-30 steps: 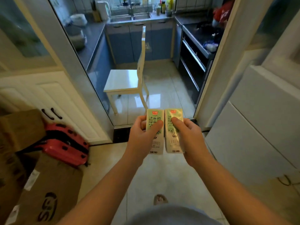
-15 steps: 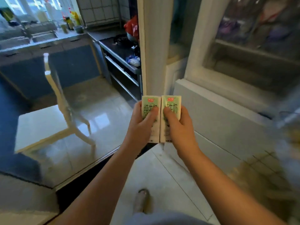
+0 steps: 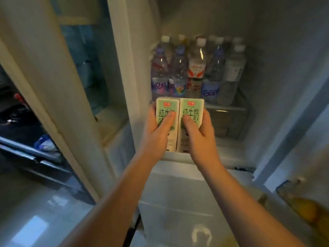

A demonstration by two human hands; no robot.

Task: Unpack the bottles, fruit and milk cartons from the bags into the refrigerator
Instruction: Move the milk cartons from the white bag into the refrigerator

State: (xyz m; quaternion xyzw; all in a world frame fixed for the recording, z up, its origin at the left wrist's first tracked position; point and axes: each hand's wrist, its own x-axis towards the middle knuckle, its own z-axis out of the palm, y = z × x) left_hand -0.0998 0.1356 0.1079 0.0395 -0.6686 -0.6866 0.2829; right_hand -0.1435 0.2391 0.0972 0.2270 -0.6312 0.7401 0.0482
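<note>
Left hand (image 3: 156, 129) curled round left milk carton (image 3: 167, 106), thumb laid across the printed front. Right hand (image 3: 197, 132) gripping right milk carton (image 3: 191, 106) in the same manner. Cartons upright, side by side, touching along their inner edges, held between the two hands at the open refrigerator (image 3: 284, 68). Just beyond the fingertips and above both hands: bottles (image 3: 195, 68) standing upright in rows on a shelf (image 3: 229, 109). Below and right of the right hand: door bin (image 3: 283, 190) with blurred yellow contents, not identifiable.
</note>
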